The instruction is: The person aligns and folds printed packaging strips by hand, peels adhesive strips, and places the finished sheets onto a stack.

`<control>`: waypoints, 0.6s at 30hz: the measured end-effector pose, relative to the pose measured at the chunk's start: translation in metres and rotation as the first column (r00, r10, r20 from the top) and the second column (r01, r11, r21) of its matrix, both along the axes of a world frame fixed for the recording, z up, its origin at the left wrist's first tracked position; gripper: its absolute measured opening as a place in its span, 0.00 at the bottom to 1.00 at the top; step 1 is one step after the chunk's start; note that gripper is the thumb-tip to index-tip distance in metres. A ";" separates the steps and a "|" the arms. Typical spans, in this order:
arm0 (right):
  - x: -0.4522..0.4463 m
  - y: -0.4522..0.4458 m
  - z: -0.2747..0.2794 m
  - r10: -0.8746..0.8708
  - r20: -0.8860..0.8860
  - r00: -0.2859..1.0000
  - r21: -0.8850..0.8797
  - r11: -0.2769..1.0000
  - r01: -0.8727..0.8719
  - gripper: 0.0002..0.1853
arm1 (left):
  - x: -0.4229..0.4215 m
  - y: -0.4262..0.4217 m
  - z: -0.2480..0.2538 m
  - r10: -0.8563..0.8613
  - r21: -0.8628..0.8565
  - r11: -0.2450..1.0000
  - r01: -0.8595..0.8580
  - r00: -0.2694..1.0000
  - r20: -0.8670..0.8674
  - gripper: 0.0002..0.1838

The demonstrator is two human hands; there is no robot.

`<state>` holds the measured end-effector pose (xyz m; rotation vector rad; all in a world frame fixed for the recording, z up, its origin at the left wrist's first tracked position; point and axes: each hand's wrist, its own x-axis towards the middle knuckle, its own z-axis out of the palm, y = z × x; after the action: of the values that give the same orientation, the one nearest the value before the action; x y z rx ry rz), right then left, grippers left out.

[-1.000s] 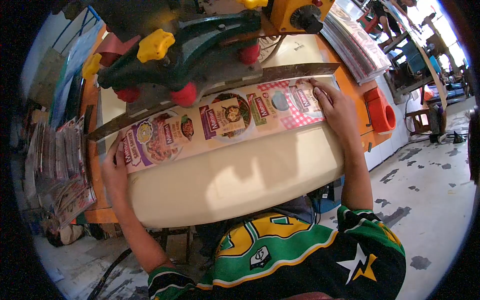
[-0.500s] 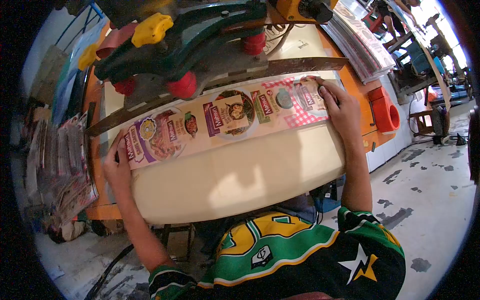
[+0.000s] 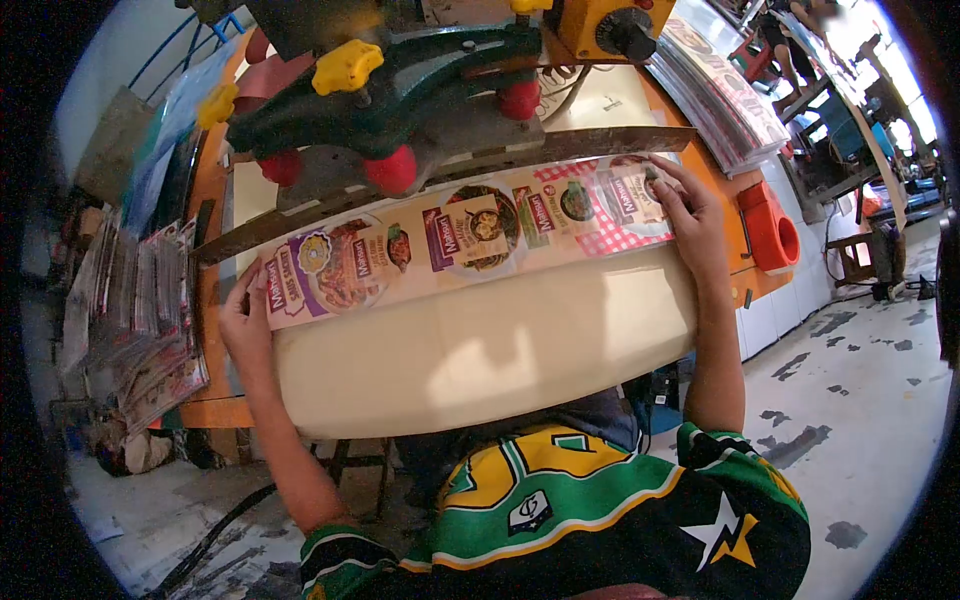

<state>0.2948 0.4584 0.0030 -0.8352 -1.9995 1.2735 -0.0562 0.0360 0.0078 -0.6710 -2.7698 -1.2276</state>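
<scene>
Machine (image 3: 430,75) cut off at top. Metal bar (image 3: 560,152) along printed sheet's (image 3: 410,262) far edge; contact unclear. Sheet sits over cream panel (image 3: 480,350). Arms reach forward, spread; left hand (image 3: 246,315) and right hand (image 3: 697,215) grip opposite ends, some fingertips hidden.

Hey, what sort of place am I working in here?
Probably a print or packaging workshop: there's a green machine with yellow knobs, the printed strip you're holding, and a stack of printed sheets further right.
</scene>
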 end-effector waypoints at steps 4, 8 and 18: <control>-0.001 -0.005 -0.004 -0.036 -0.113 0.993 -0.069 0.997 0.028 0.21 | -0.003 -0.003 -0.004 -0.028 0.014 0.999 0.029 0.998 -0.059 0.21; -0.002 -0.002 -0.009 -0.039 -0.168 0.985 -0.073 0.997 0.027 0.21 | -0.010 -0.010 -0.013 -0.045 0.098 0.994 0.049 0.998 -0.042 0.22; 0.013 0.004 0.010 0.076 -0.035 0.997 -0.193 0.978 -0.081 0.34 | -0.020 -0.017 -0.007 -0.099 -0.077 0.992 0.103 0.994 0.049 0.24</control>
<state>0.3081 0.4626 0.0132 -0.8311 -1.9252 1.5369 -0.0760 0.0186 0.0003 -0.8096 -2.8679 -1.1686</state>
